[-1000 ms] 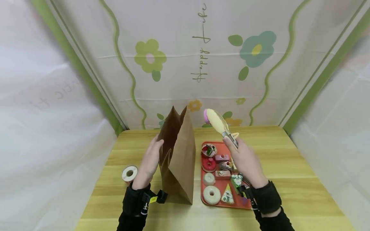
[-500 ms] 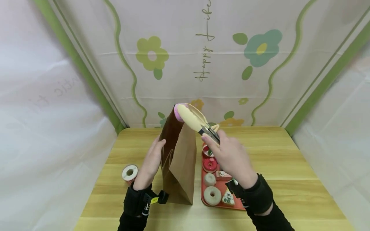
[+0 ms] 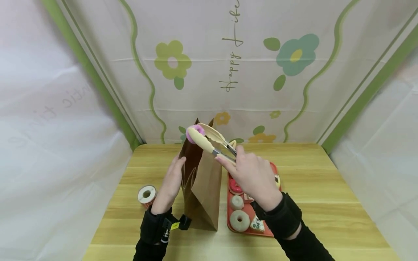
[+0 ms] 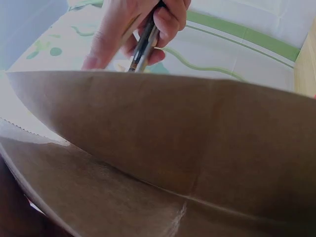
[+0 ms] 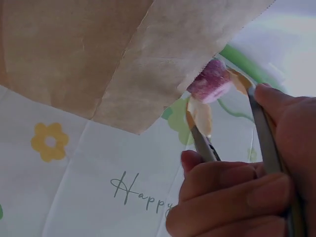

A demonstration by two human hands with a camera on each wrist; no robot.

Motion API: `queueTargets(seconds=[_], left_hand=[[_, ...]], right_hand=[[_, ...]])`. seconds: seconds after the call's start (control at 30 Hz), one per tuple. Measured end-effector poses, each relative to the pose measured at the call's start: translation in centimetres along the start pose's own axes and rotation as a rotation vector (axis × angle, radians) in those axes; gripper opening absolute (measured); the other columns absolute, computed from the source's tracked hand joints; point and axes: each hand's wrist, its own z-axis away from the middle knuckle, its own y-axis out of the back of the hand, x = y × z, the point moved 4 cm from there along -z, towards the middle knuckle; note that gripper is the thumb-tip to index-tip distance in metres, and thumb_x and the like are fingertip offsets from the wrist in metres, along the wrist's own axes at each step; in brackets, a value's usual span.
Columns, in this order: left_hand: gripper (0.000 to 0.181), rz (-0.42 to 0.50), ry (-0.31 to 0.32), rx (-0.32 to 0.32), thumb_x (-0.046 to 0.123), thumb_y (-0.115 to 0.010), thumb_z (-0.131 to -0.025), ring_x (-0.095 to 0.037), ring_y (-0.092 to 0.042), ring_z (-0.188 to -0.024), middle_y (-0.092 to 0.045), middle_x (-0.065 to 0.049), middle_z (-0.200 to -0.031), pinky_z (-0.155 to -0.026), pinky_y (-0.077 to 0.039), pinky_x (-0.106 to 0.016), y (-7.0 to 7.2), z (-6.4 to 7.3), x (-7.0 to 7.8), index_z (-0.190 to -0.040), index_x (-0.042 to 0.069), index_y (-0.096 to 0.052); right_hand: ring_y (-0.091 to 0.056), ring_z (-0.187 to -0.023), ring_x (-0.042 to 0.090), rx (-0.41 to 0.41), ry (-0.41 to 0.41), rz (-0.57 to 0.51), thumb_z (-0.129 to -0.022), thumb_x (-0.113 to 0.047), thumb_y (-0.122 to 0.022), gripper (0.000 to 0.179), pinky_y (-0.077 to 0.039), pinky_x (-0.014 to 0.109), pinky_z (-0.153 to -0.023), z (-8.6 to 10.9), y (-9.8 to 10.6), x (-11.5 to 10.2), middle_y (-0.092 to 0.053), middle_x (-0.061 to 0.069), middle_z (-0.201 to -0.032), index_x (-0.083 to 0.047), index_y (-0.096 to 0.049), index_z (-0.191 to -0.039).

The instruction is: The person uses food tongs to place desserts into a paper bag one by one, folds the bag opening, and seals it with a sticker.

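A tall brown paper bag (image 3: 205, 185) stands on the table with its mouth open. My left hand (image 3: 170, 181) holds its left wall at the rim, thumb over the edge; its other fingers are mostly hidden. My right hand (image 3: 254, 175) grips metal tongs (image 3: 200, 141) with cream tips. Between those tips sits a pink ring-shaped doughnut (image 3: 191, 135), over the bag's opening in the head view. From the right wrist, the purplish doughnut (image 5: 212, 84) shows right beside the bag's rim, the tong tips on either side of it.
Right of the bag lies a red tray (image 3: 229, 217), partly covered by my right arm. On it are a white doughnut (image 3: 240, 221), a red doughnut (image 3: 236, 186) and cake pieces. A roll of labels (image 3: 147, 195) stands left of my left hand. Printed cloth hangs behind the table.
My right hand has carried the tongs and pink doughnut leftward from above the tray to the bag's mouth. The left hand has stayed at the bag's rim.
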Motion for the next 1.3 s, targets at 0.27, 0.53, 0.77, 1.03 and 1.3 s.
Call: queueTargets(seconds=[0.27,0.53,0.77,1.03,1.3], left_hand=[[0.071,-0.007,0.019,0.031,0.049,-0.029,-0.106,-0.027,-0.001,-0.148,-0.004,-0.013,-0.163,-0.115,-0.006,-0.050,0.1,-0.3,-0.1,-0.158,0.008,-0.006],[0.071,-0.009,0.017,0.039,0.048,-0.030,-0.106,-0.028,-0.002,-0.147,-0.005,-0.014,-0.162,-0.115,-0.006,-0.051,0.2,-0.3,0.2,-0.158,0.006,-0.007],[0.071,-0.010,0.033,0.028,0.050,-0.030,-0.105,-0.028,0.001,-0.148,-0.002,-0.013,-0.163,-0.115,-0.006,-0.051,0.2,0.0,0.1,-0.158,0.009,-0.005],[0.072,-0.013,0.050,0.042,0.048,-0.030,-0.106,-0.028,0.002,-0.148,0.000,-0.014,-0.163,-0.115,-0.005,-0.050,0.5,0.2,-0.2,-0.158,0.007,-0.003],[0.069,-0.019,0.020,0.057,0.044,-0.029,-0.107,-0.031,0.000,-0.147,-0.003,-0.017,-0.162,-0.115,-0.005,-0.051,0.6,0.5,-0.2,-0.157,0.003,-0.005]], right_hand=[[-0.040,-0.039,0.017,0.001,-0.013,0.107,-0.091,-0.070,-0.049,0.082,-0.030,0.030,-0.034,0.2,1.0,0.1,-0.042,0.001,-0.053,0.006,-0.058,-0.120],[-0.041,-0.041,0.017,-0.011,-0.011,0.102,-0.091,-0.072,-0.045,0.081,-0.032,0.031,-0.035,0.3,1.4,0.0,-0.043,0.001,-0.054,0.005,-0.059,-0.111],[-0.041,-0.041,0.017,-0.029,-0.021,0.068,-0.089,-0.078,-0.037,0.087,-0.032,0.031,-0.036,0.4,1.3,0.2,-0.043,0.001,-0.054,0.005,-0.057,-0.109],[-0.043,-0.043,0.018,-0.053,-0.059,0.003,-0.087,-0.081,-0.036,0.083,-0.033,0.032,-0.038,0.8,0.8,0.6,-0.044,0.002,-0.056,-0.001,-0.054,-0.100],[-0.046,-0.048,0.018,-0.045,-0.149,-0.158,-0.086,-0.081,-0.040,0.075,-0.035,0.033,-0.042,1.5,0.7,1.4,-0.046,0.003,-0.060,-0.007,-0.050,-0.097]])
